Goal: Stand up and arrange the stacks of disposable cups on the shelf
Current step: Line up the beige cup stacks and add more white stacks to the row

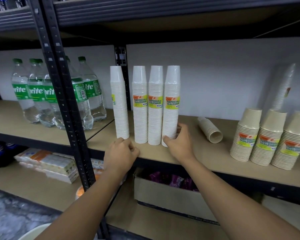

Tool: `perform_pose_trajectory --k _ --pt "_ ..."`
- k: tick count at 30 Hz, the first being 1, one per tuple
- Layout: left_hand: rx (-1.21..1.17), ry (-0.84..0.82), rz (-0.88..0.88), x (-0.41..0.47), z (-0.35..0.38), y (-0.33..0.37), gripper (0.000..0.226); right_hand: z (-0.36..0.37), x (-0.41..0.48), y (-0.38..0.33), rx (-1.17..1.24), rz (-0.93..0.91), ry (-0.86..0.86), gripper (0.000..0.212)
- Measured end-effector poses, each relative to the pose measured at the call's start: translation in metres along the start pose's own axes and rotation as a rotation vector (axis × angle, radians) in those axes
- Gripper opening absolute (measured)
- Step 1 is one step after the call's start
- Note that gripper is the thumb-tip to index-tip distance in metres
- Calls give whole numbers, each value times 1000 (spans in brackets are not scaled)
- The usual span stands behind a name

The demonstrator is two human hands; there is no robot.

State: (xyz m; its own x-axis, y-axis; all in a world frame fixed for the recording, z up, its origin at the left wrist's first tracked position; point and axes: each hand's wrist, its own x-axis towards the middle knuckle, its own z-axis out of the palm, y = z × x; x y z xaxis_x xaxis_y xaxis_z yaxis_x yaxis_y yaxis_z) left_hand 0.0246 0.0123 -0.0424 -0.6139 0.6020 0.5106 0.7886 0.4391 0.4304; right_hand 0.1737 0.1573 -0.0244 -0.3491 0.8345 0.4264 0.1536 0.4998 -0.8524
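Several tall white cup stacks stand upright in a row on the wooden shelf [203, 153]: a leftmost stack [119, 103], two middle ones [140, 104], and a rightmost stack [171, 101]. My right hand [178, 142] is wrapped around the base of the rightmost stack, which tilts slightly. My left hand [121, 153] rests loosely curled at the shelf's front edge, below the leftmost stack, holding nothing. A short beige cup stack [210, 129] lies on its side to the right. Three beige stacks [267, 137] stand at the far right.
Sprite bottles [47, 94] fill the shelf bay to the left, behind a black upright post [62, 94]. A clear wrapped stack [282, 85] leans against the wall at the back right. A cardboard box [166, 193] sits on the shelf below.
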Motion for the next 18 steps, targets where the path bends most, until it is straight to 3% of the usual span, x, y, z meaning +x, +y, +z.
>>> perform_pose_trajectory --k 18 --pt "-19 8 -5 -1 1 -1 17 4 7 8 -39 5 25 64"
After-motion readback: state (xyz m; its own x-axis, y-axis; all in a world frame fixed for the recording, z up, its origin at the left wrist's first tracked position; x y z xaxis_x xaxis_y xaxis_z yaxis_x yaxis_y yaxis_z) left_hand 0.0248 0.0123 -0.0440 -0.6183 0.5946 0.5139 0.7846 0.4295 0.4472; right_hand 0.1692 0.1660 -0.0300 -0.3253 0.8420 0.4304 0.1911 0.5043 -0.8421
